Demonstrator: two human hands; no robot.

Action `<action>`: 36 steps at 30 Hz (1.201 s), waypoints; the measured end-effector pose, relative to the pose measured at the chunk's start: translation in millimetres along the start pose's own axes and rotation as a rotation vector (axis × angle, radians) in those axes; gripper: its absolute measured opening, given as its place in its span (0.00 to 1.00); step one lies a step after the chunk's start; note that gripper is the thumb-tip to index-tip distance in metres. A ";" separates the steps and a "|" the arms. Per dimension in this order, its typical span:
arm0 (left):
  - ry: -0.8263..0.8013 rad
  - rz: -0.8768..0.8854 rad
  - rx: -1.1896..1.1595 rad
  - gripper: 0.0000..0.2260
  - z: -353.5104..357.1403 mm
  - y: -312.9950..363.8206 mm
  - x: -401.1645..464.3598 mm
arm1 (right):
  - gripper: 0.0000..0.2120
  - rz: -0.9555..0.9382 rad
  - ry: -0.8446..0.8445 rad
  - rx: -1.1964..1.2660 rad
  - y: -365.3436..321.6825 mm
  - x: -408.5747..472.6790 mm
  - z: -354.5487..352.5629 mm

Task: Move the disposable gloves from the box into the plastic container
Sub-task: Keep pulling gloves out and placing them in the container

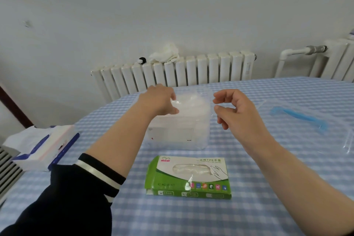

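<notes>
A clear plastic container stands in the middle of the table, filled with a stack of translucent disposable gloves. My left hand reaches over its left rim and its fingers pinch the top of the glove stack. Just right of the container, my right hand hovers with loosely curled fingers and holds nothing that I can see. The green and white glove box lies flat in front of the container, its oval opening facing up with a little clear film showing inside.
A tissue pack sits at the table's left edge. A clear bag with a blue strip lies at the right. The table carries a blue checked cloth. A white radiator stands behind the table.
</notes>
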State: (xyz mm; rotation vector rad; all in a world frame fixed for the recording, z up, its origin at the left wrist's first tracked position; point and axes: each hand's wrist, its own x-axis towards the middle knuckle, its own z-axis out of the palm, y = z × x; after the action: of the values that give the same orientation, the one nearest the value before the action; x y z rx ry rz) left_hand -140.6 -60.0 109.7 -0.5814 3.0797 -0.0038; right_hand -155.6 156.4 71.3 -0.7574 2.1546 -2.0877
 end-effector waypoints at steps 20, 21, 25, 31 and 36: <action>0.740 0.230 -0.642 0.16 24.9 8.5 -37.9 | 0.06 -0.070 -0.793 -0.673 27.3 -17.5 23.9; 0.805 0.314 -0.731 0.14 33.8 8.5 -49.4 | 0.07 -0.085 -0.831 -0.706 30.8 -18.7 25.6; 0.681 0.373 -0.971 0.13 80.6 9.7 -90.9 | 0.12 -0.097 -0.908 -0.828 46.3 -21.2 29.5; 0.064 0.258 -0.786 0.32 136.0 -8.8 -107.0 | 0.16 -0.212 -0.982 -0.935 62.4 -24.3 38.9; 0.082 0.329 -0.594 0.46 138.1 -10.0 -115.5 | 0.09 -0.213 -0.915 -0.872 65.1 -24.7 40.7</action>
State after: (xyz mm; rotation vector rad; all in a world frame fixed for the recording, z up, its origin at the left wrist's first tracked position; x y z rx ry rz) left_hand -28.3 -27.4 -27.6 -0.0575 3.1891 0.9274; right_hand -139.3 126.0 -1.5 -1.6178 2.2931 -0.4459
